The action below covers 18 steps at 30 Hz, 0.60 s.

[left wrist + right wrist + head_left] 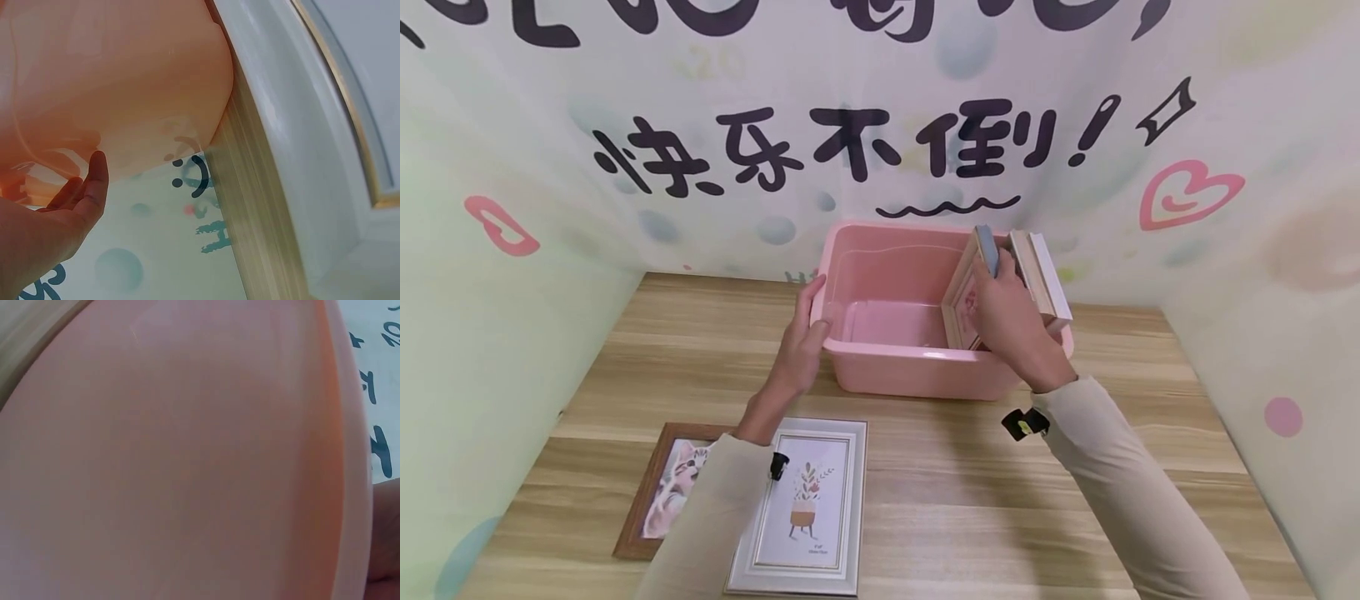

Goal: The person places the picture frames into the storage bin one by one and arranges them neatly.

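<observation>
A pink plastic basin [917, 373] stands at the back of the wooden table. My left hand [801, 346] grips its left rim; in the left wrist view the fingers [95, 181] curl at the basin's end wall [144, 75]. Inside the basin's right half, my right hand [1011, 317] holds a light picture frame [958, 300] with a pink picture, upright and slightly tilted. A blue-grey edge [987, 247] shows by the fingertips. To the right, more frames [1037, 271] stand on edge. The right wrist view shows mostly basin wall [187, 450], with part of the hand [385, 544] beyond the rim.
A silver-white picture frame [857, 500] with a plant picture lies on the table in front. Left of it lies a brown frame [643, 508] with a cat picture, partly under my left sleeve. A printed cloth wall [737, 225] rises behind the basin.
</observation>
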Each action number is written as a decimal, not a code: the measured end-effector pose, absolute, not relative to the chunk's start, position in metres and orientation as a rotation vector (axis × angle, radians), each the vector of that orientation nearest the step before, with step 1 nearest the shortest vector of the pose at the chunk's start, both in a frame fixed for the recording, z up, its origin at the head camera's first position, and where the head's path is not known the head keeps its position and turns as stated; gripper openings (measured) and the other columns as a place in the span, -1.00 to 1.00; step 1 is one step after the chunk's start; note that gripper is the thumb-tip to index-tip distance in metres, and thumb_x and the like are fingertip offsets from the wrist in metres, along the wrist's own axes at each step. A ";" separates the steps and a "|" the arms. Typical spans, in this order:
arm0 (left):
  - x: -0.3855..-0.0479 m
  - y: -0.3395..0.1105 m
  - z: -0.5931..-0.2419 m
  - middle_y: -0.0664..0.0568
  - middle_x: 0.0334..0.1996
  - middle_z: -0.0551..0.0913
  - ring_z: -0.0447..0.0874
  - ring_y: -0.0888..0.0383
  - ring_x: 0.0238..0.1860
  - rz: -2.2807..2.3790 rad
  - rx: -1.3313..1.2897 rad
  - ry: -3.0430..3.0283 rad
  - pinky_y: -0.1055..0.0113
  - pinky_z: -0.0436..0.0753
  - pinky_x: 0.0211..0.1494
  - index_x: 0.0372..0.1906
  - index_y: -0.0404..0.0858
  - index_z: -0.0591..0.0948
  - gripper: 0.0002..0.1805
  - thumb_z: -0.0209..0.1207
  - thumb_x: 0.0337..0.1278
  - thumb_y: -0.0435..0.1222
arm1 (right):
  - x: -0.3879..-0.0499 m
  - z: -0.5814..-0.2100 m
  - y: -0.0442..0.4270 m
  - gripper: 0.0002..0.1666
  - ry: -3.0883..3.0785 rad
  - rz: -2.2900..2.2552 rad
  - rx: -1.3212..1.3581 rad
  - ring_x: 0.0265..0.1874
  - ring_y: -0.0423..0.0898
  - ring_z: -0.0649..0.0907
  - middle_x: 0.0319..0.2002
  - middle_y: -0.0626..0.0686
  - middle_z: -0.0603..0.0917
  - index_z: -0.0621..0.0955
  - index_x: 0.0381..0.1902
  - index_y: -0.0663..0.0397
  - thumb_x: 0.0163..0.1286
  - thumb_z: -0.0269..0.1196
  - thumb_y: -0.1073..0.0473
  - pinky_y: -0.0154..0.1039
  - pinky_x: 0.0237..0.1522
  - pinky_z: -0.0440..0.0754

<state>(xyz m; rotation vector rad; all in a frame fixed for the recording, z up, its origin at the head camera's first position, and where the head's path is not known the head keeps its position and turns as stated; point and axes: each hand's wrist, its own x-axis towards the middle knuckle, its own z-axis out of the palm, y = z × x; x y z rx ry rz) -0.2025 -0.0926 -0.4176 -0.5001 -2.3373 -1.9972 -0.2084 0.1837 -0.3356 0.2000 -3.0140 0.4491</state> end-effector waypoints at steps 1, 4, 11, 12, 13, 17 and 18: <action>-0.203 -0.093 -0.420 0.21 0.60 -0.16 -0.06 0.07 0.57 -1.992 -0.507 -2.331 -0.09 0.24 0.46 0.56 -0.08 0.00 -0.34 -0.26 0.38 -0.32 | -0.209 -0.336 0.183 -0.29 -3.018 0.398 0.203 0.35 0.45 0.28 0.46 0.53 -0.02 0.23 0.47 0.33 0.39 0.10 0.33 0.32 0.03 0.56; -0.204 -0.093 -0.422 0.25 0.59 -0.15 -0.06 0.11 0.56 -1.983 -0.519 -2.321 -0.09 0.24 0.47 0.56 -0.05 0.01 -0.34 -0.25 0.37 -0.30 | -0.210 -0.337 0.181 -0.36 -3.029 0.245 0.212 0.49 0.41 -0.01 0.51 0.47 -0.07 0.25 0.44 0.36 0.45 0.00 0.27 0.38 0.16 0.41; -0.202 -0.093 -0.421 0.23 0.60 -0.17 -0.06 0.08 0.57 -1.994 -0.521 -2.326 -0.09 0.25 0.46 0.56 -0.08 -0.02 -0.32 -0.26 0.36 -0.31 | -0.207 -0.341 0.181 -0.34 -2.970 0.121 0.271 0.49 0.46 -0.11 0.49 0.52 -0.03 0.16 0.47 0.40 0.48 -0.10 0.23 0.30 0.46 -0.05; -0.202 -0.094 -0.420 0.21 0.60 -0.17 -0.06 0.07 0.57 -1.997 -0.515 -2.331 -0.10 0.24 0.46 0.56 -0.09 -0.02 -0.32 -0.27 0.36 -0.32 | -0.207 -0.341 0.181 -0.32 -2.972 0.104 0.258 0.49 0.46 -0.12 0.48 0.54 -0.03 0.12 0.48 0.42 0.48 -0.10 0.22 0.31 0.45 -0.06; -0.201 -0.094 -0.418 0.19 0.60 -0.18 -0.07 0.05 0.57 -1.999 -0.507 -2.339 -0.10 0.24 0.46 0.57 -0.11 -0.03 -0.32 -0.27 0.36 -0.33 | -0.207 -0.341 0.180 -0.30 -2.970 0.074 0.250 0.48 0.48 -0.11 0.47 0.56 -0.02 0.10 0.47 0.47 0.48 -0.11 0.22 0.32 0.45 -0.05; -0.194 -0.093 -0.403 0.04 0.61 -0.19 -0.09 -0.03 0.57 -2.018 -0.491 -2.364 -0.12 0.23 0.46 0.56 -0.24 -0.04 -0.32 -0.27 0.34 -0.39 | -0.205 -0.339 0.178 -0.30 -2.987 -0.026 0.190 0.45 0.53 -0.06 0.42 0.63 0.04 0.07 0.42 0.64 0.50 -0.13 0.23 0.32 0.44 -0.02; -0.191 -0.093 -0.398 0.01 0.61 -0.20 -0.10 -0.04 0.58 -2.021 -0.487 -2.370 -0.11 0.23 0.47 0.55 -0.27 -0.04 -0.32 -0.27 0.33 -0.40 | -0.204 -0.339 0.178 -0.31 -2.993 -0.052 0.177 0.44 0.54 -0.04 0.41 0.63 0.05 0.07 0.42 0.65 0.50 -0.13 0.24 0.32 0.44 -0.01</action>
